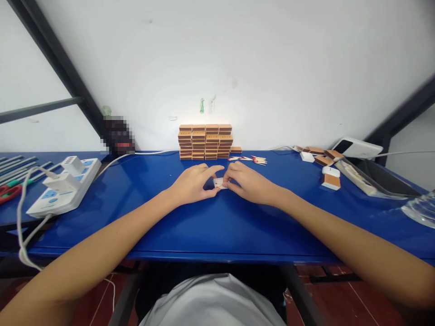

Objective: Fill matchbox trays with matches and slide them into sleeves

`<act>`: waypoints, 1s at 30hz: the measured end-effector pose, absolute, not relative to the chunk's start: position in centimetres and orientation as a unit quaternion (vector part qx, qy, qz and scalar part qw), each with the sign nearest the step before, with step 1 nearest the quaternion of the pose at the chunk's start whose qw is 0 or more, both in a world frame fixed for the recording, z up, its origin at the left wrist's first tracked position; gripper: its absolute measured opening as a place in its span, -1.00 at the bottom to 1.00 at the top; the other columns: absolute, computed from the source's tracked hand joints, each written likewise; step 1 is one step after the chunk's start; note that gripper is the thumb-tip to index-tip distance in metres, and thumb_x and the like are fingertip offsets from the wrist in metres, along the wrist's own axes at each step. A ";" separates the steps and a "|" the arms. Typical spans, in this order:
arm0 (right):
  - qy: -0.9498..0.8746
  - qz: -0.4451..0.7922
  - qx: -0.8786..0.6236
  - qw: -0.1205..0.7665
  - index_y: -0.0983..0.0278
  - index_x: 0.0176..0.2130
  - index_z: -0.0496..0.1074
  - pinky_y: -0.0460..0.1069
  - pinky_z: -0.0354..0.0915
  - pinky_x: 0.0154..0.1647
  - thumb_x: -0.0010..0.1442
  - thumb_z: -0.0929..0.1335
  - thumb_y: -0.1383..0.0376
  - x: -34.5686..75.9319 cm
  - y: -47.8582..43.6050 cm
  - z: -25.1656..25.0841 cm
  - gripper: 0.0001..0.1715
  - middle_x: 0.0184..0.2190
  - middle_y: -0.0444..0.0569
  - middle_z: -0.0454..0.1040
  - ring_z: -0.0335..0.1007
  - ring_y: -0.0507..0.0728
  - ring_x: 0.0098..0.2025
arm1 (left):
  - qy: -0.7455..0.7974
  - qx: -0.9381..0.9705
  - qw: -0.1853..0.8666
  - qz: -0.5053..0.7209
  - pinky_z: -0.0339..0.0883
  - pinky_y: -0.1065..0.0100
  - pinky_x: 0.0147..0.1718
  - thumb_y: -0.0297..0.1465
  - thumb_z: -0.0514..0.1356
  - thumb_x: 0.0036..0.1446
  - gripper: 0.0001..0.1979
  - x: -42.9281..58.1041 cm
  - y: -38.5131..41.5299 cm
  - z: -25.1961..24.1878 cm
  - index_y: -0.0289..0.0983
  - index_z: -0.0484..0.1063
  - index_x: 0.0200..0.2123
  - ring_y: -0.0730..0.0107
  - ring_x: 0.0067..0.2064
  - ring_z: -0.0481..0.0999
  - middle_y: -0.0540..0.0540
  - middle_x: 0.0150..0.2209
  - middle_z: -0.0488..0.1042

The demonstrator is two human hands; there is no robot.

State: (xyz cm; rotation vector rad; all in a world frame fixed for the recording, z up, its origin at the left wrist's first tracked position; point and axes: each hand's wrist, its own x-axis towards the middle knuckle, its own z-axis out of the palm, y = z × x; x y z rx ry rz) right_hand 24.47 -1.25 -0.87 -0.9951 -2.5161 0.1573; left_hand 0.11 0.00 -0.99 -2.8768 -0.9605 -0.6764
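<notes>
- Matchbox: a small pale box with a red mark on its face, lying low over the blue table, in front of the stack of boxes and well apart from it.
- Writing: the print on the stack of boxes and on the matchbox is too small to read.
- Position relative to the fingers: the matchbox sits between the two sets of fingertips, its left end under the left hand and its right end under the right hand.
- Left hand: fingers curled inward and closed in a pinch on the left end of the matchbox.
- Right hand: fingers bent and closed on the right end; the fingertips of both hands nearly meet above it.
- Stack of boxes: brown, several rows high, standing against the white wall.
- Single box: just beside the stack, on its right.
- Loose matches: red-tipped, scattered on the table right of the stack.
- Power strip: white, with plugs in it, far to the left of the stack.
- More boxes: scattered far to the right of the stack.
</notes>
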 end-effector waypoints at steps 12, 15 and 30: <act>-0.817 -0.070 -0.515 0.249 0.26 -0.09 0.64 0.26 0.27 0.07 0.37 0.32 0.19 33.3 7.6 -3.7 -0.68 -0.19 0.21 0.49 0.32 0.39 -0.05 | -0.322 -0.920 -0.094 -0.204 0.48 0.15 -0.06 -0.23 0.33 0.26 -0.40 0.1 -0.3 -0.4 -0.14 0.34 0.33 0.12 0.01 0.59 -0.05 -0.03 0.66; -0.826 -0.058 -0.505 0.245 0.26 -0.12 0.64 0.26 0.27 0.08 0.36 0.34 0.18 33.9 8.6 -4.5 -0.69 -0.19 0.20 0.49 0.30 0.38 -0.05 | -0.318 -0.921 -0.091 -0.207 0.48 0.14 -0.05 -0.23 0.32 0.26 -0.40 0.0 -0.3 -0.4 -0.14 0.34 0.33 0.11 0.01 0.59 -0.05 -0.03 0.66; -0.874 -0.016 -0.413 0.256 0.22 -0.20 0.51 0.26 0.26 0.11 0.44 0.28 0.20 29.0 3.2 -1.1 -0.75 -0.12 0.18 0.45 0.29 0.38 0.01 | -0.328 -0.916 -0.082 -0.215 0.46 0.15 -0.04 -0.28 0.35 0.24 -0.34 0.1 -0.3 -0.5 -0.14 0.28 0.37 0.11 0.01 0.62 -0.04 -0.04 0.67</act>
